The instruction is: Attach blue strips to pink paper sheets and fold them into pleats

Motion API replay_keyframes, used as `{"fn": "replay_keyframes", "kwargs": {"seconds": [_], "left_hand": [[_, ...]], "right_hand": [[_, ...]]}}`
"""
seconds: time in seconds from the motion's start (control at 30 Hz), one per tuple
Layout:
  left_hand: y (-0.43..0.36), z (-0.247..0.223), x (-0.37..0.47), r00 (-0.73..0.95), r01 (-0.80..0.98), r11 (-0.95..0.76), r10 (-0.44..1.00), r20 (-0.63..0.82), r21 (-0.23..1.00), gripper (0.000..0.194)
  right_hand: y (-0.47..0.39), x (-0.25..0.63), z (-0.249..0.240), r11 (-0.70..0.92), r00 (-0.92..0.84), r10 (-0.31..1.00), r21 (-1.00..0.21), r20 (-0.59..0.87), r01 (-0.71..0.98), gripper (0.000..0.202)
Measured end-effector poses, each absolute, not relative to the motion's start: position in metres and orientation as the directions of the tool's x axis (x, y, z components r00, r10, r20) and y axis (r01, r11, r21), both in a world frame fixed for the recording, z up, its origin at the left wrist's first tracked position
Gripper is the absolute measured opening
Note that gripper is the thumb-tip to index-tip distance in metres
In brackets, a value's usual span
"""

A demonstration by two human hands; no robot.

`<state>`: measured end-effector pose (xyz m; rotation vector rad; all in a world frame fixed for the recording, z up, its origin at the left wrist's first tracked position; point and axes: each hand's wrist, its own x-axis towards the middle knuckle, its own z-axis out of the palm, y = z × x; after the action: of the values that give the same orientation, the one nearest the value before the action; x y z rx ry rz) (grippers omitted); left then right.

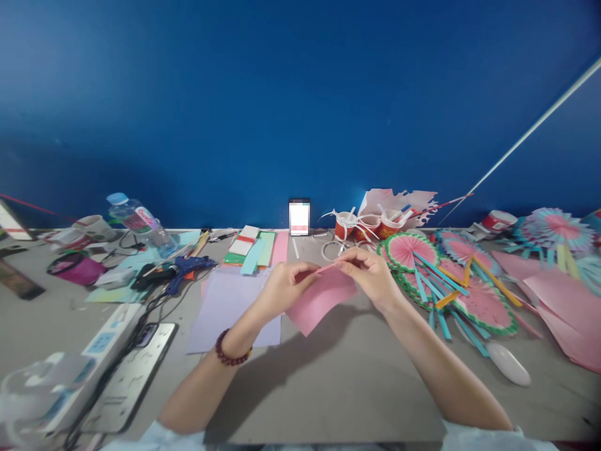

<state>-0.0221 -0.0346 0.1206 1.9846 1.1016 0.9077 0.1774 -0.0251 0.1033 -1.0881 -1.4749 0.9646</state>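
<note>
A sheet of pink paper hangs between my two hands above the grey table. Its upper edge shows a narrow fold, pinched at both ends. My left hand is closed on the left end of that edge, thumb on top. At the right end, my right hand grips the fold between thumb and fingers. The lower part of the sheet droops freely and casts a shadow. Beneath and to the left of my left hand lies a sheet of lilac paper.
To the left are a blue glue gun, a phone, a power strip and a tilted water bottle. Pleated paper fans, a white computer mouse and pink sheets lie right. Red paper cups stand behind.
</note>
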Motion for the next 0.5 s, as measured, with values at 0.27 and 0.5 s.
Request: {"fn": "replay_keyframes", "kwargs": {"seconds": [0.27,0.5], "left_hand": [[-0.031,0.115,-0.023,0.379,0.426,-0.414,0.889,0.256,0.804,0.022],[-0.033,0.109,-0.022,0.358,0.525,-0.463,0.881,0.309,0.714,0.021]], "right_hand": [[-0.022,0.176,0.099,0.253,-0.071,0.967,-0.953,0.244,0.17,0.019],[-0.024,0.177,0.108,0.434,-0.231,0.898,-0.838,0.374,0.33,0.02]]}}
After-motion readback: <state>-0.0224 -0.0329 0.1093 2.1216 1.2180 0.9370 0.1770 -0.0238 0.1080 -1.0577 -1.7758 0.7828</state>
